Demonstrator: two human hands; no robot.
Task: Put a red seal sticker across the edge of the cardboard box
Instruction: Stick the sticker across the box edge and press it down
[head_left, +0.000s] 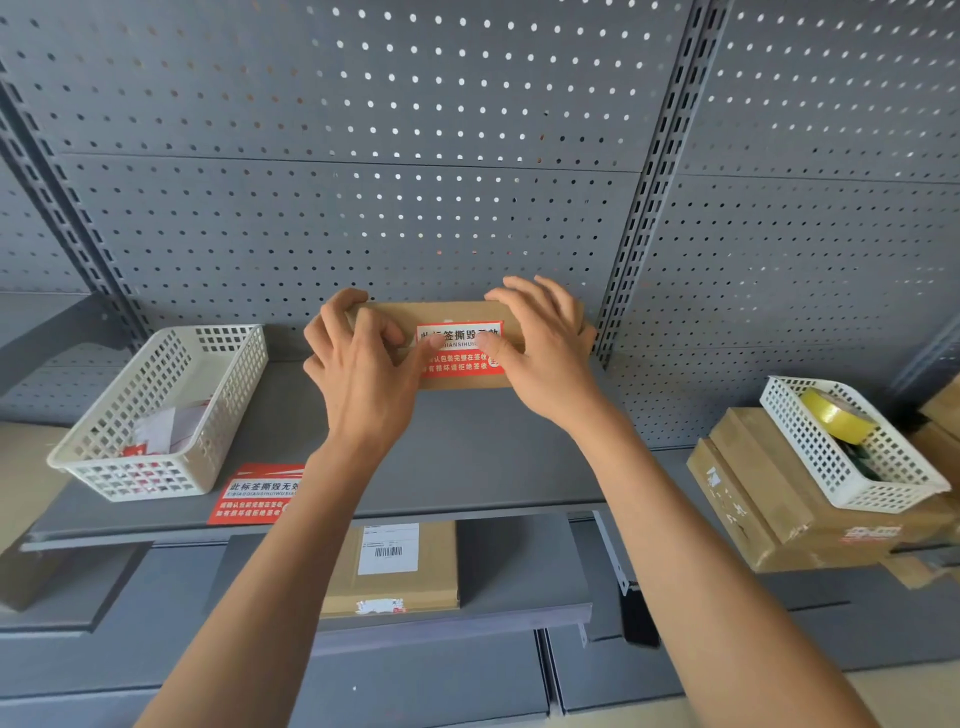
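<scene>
Hands meet on a cardboard box (457, 312) that sits at the back of a grey shelf (467, 457), against the pegboard wall (395, 156). A red seal sticker (460, 349) with white lettering already lies across the box's near top edge, its upper part on the top face and its lower part folded down the front.

The left hand (358, 364) rests on the left end of the box, its fingers curled over the far corner and its thumb laid against the sticker's left side. The right hand (545, 348) covers the right end, fingers spread flat on top and thumb pressing the sticker's right side. Neither grip closes around anything; both are flat presses on the box and sticker.

By the look of it the step in hand is the smoothing down, with the task close to done. The next move likely calls for firm thumb strokes outward from the fold, so that both halves bond without wrinkles or lifted corners.

Left of the box stands a white basket (161, 410) holding more red stickers, with a spare sticker sheet (257, 493) lying in front of it. Well to the right of the box a second basket (852, 447) holds a roll of yellow tape (834, 415).
</scene>
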